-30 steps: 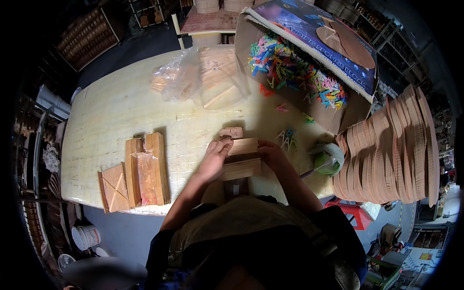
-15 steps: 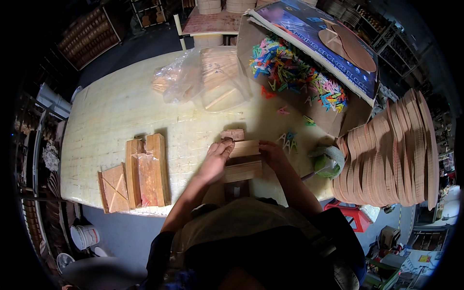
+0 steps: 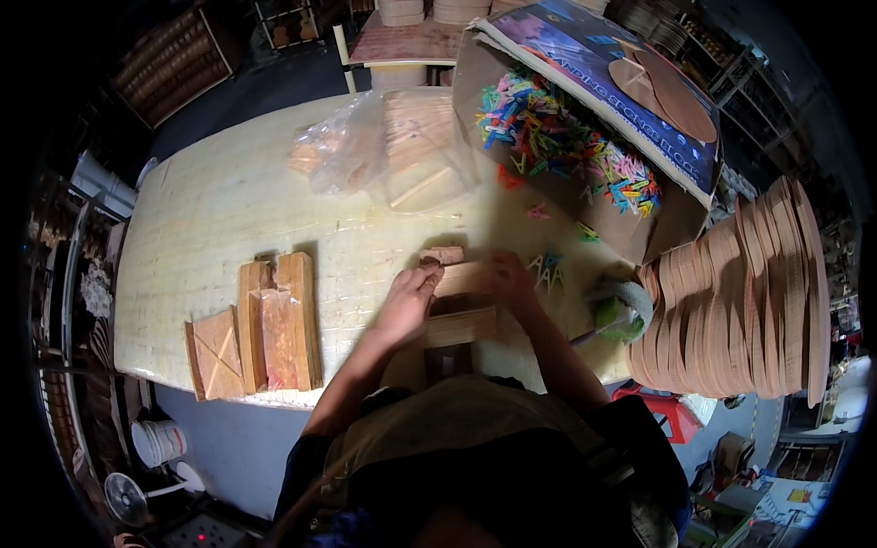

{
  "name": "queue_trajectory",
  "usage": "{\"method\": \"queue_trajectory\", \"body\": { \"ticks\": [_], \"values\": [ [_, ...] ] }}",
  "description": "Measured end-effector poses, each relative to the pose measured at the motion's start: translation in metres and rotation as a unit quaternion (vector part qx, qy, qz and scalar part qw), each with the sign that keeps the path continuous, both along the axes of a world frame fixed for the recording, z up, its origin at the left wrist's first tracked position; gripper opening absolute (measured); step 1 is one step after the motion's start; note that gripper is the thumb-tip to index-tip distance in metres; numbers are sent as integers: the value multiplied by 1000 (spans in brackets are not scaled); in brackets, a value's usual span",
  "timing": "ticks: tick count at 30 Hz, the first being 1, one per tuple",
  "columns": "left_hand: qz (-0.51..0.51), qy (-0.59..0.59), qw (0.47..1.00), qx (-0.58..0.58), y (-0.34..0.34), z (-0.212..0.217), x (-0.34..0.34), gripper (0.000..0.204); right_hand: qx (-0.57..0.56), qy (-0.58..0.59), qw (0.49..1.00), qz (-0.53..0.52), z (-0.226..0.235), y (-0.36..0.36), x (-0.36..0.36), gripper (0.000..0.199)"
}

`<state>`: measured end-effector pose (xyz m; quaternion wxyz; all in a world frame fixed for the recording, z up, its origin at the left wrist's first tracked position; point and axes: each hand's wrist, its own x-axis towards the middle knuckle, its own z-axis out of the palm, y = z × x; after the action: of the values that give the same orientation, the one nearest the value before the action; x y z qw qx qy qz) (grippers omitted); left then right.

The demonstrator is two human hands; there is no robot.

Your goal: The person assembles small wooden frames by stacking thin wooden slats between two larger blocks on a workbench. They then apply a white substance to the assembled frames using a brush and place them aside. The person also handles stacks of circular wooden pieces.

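In front of me are light wooden pieces with a grooved, layered face: an upper band point(image 3: 463, 279) and a lower band point(image 3: 459, 326), with a dark gap between them. My left hand point(image 3: 408, 301) is closed on the upper band's left end, fingers bent over its far edge. At the other end, my right hand point(image 3: 513, 281) has its fingers curled at the wood; motion blurs them. A small reddish-brown wooden block point(image 3: 446, 255) lies just beyond my left fingertips. Below the lower band, a dark brown part point(image 3: 449, 362) is partly hidden by my body.
Left on the pale table point(image 3: 210, 219) stands a wooden fixture point(image 3: 297, 320) beside a cross-braced board point(image 3: 216, 356). Plastic bags of strips point(image 3: 420, 151) lie farther back. A cardboard box point(image 3: 671, 219) holds colourful small clips point(image 3: 530, 119). Stacked curved wooden rims point(image 3: 731, 297) and a green roll point(image 3: 621, 312) are right.
My right hand has shifted slightly up and right, and the wood blurs near it. My left hand stays at about the same place. The view has tilted a little.
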<state>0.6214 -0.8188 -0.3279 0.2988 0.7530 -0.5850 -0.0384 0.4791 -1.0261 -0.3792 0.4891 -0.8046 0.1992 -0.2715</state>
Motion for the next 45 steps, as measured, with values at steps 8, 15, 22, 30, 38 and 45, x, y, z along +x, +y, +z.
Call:
{"method": "queue_trajectory", "body": {
  "ticks": [8, 15, 22, 30, 38, 45],
  "values": [
    [27, 60, 996, -65, -4, 8, 14, 60, -284, 52, 951, 107, 21, -1, 17, 68],
    [139, 597, 759, -218, 6, -43, 58, 87, 140, -95, 984, 56, -71, -26, 29, 68],
    [118, 610, 752, -222, -12, -63, 47, 89, 282, -132, 949, 50, -73, -27, 49, 75],
    [250, 463, 789, -316, 96, -46, 21, 77, 290, -134, 948, 3, -10, -25, -25, 69],
    [410, 462, 682, -391, 172, -49, -99, 42, 177, -133, 972, 80, 41, 31, -37, 60],
    [549, 365, 617, -430, 252, -42, -94, 35, 145, -66, 959, 233, 109, 108, -4, 39]
  ]
}}
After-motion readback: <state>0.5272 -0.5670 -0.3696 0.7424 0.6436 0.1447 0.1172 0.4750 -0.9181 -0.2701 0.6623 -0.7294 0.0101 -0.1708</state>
